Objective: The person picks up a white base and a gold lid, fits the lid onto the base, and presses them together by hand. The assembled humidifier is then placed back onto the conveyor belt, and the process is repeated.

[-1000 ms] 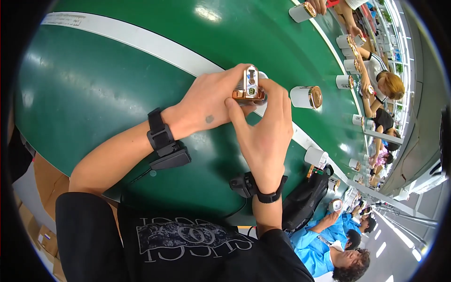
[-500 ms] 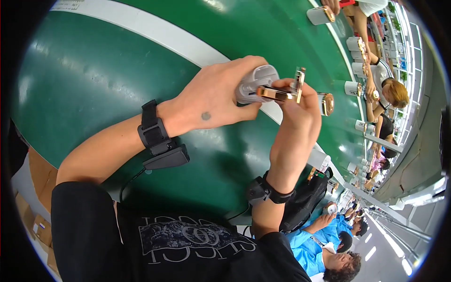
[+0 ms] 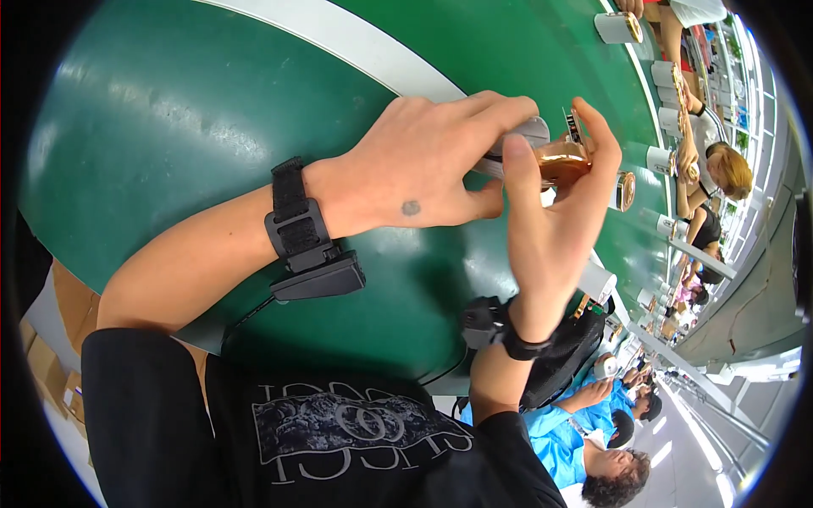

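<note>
My left hand [image 3: 423, 165] is closed round a whitish-grey cylindrical housing [image 3: 533, 129], and its fingers cover most of the body. At the housing's open end, my right hand [image 3: 563, 212] grips a shiny copper-coloured cap [image 3: 563, 161] between thumb and fingers. A thin upright piece [image 3: 572, 125], perhaps a small board, sticks up from the cap beside the index finger. Cap and housing overlap in view; whether they are joined I cannot tell. Both are held above the green work surface [image 3: 406, 288].
White cylinders with gold-coloured ends, one [image 3: 625, 190] just beyond my right hand, stand along the green belt [image 3: 525, 51]. A pale rail [image 3: 373, 42] borders my side. A black bag [image 3: 563, 356] and a white cylinder [image 3: 597, 281] sit near my right forearm. Co-workers [image 3: 559, 449] are on the right.
My right hand has turned, so the copper cap shows its rounded side and lies closer to the housing. Both hands appear farther right in the picture, as do the belt items.
</note>
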### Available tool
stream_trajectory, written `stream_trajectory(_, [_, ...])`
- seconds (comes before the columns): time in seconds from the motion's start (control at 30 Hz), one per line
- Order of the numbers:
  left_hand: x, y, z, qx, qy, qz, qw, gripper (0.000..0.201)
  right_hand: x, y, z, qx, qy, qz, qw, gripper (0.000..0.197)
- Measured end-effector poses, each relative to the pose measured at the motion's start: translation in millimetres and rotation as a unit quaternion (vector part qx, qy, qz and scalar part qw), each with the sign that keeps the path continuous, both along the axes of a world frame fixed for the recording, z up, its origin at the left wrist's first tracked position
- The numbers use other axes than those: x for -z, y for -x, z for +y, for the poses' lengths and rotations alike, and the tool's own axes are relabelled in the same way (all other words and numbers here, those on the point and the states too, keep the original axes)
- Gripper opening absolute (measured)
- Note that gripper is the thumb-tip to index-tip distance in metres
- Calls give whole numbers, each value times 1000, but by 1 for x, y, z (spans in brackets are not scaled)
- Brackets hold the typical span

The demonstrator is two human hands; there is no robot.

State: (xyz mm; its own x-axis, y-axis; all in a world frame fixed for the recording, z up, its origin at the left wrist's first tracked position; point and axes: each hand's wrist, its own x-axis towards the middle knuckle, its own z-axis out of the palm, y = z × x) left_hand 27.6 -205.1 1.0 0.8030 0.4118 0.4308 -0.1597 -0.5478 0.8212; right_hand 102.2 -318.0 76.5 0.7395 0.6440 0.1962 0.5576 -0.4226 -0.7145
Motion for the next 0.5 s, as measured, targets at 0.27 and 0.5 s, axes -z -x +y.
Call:
stream_trajectory(0.27, [-1, -3, 0, 140, 85, 39, 986, 64, -47, -22, -47, -52, 38, 238, 969, 58])
stream_trajectory(0.5, [3, 1, -2, 214, 132, 40, 967, 56, -37, -23, -45, -116, 91, 151, 978, 84])
